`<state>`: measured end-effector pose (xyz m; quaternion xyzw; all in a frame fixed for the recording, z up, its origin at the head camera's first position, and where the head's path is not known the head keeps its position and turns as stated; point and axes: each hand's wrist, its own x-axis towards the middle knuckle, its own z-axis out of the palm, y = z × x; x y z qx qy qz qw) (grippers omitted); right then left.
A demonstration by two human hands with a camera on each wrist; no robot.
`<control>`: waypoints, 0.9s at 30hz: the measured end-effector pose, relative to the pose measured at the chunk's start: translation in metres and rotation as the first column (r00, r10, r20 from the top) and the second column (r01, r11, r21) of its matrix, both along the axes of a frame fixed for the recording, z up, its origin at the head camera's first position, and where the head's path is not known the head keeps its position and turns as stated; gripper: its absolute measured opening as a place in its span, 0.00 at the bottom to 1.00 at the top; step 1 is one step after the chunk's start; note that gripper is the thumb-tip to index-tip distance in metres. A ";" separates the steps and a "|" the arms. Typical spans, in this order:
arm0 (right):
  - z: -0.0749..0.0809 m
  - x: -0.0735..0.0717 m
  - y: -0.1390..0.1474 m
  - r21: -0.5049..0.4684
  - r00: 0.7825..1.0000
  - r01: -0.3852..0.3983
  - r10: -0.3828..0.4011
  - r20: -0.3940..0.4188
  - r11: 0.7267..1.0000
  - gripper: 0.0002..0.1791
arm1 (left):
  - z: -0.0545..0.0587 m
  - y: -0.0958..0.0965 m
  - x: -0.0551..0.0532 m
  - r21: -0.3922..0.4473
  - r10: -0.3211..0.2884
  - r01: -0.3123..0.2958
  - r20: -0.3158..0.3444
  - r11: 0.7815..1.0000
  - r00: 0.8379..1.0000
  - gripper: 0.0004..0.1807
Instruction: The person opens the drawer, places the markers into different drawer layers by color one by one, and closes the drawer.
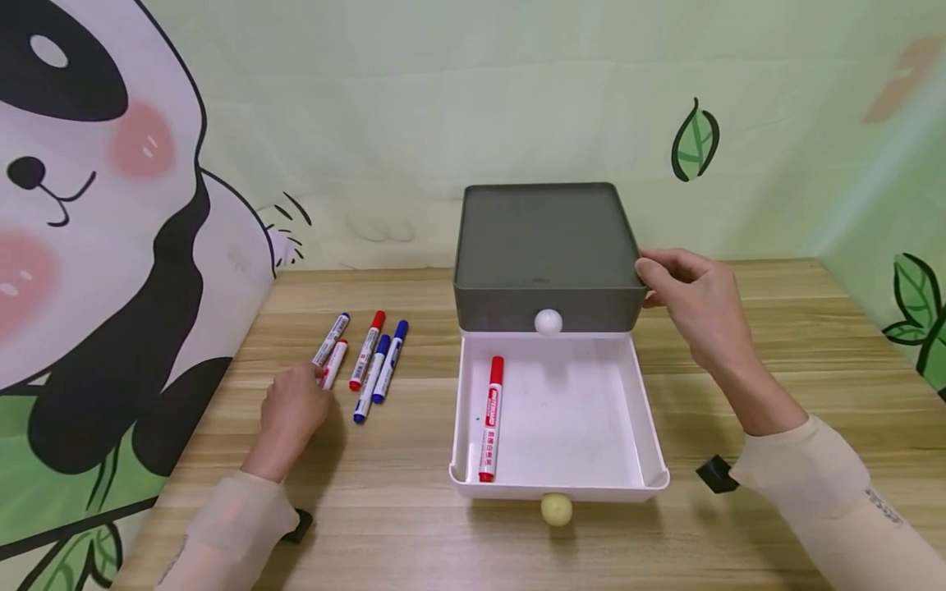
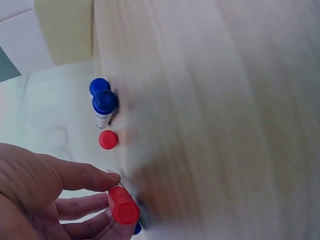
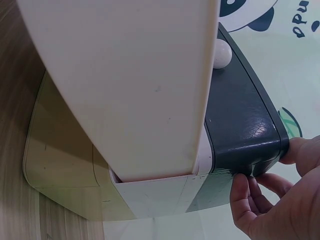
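My left hand [image 1: 296, 402] is at the near end of a white marker with red ends [image 1: 335, 364], which lies among several others on the table. In the left wrist view its thumb and fingers pinch that marker [image 2: 123, 207]. My right hand [image 1: 698, 304] grips the upper right edge of a drawer box [image 1: 547, 238], thumb at the rim and fingers against the side. The box's white lower drawer [image 1: 569, 410] is pulled out. Inside, along its left side, lies a red whiteboard marker [image 1: 491, 423].
Two blue markers [image 1: 390, 361] and another red one [image 1: 367, 349] lie between my left hand and the box; a further blue marker [image 1: 331, 338] lies behind the hand. A white knob [image 1: 548, 322] and a yellow knob [image 1: 557, 510] stick out in front. A printed backdrop [image 1: 369, 123] stands behind.
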<state>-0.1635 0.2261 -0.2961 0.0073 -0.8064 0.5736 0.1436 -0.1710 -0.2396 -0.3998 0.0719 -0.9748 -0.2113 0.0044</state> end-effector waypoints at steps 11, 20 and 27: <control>0.000 0.000 0.001 0.000 1.000 -0.003 0.003 -0.004 1.000 0.25 | 0.020 0.003 0.009 0.087 -0.023 0.021 0.021 0.996 1.000 0.23; 0.000 0.000 0.000 -0.003 1.000 -0.002 0.002 -0.008 1.000 0.24 | 0.037 0.008 0.017 0.153 -0.023 0.020 0.021 0.988 1.000 0.23; 0.000 0.000 0.000 -0.012 1.000 -0.003 0.003 -0.009 1.000 0.24 | 0.051 0.015 0.024 0.175 -0.039 0.040 -0.008 0.984 0.999 0.23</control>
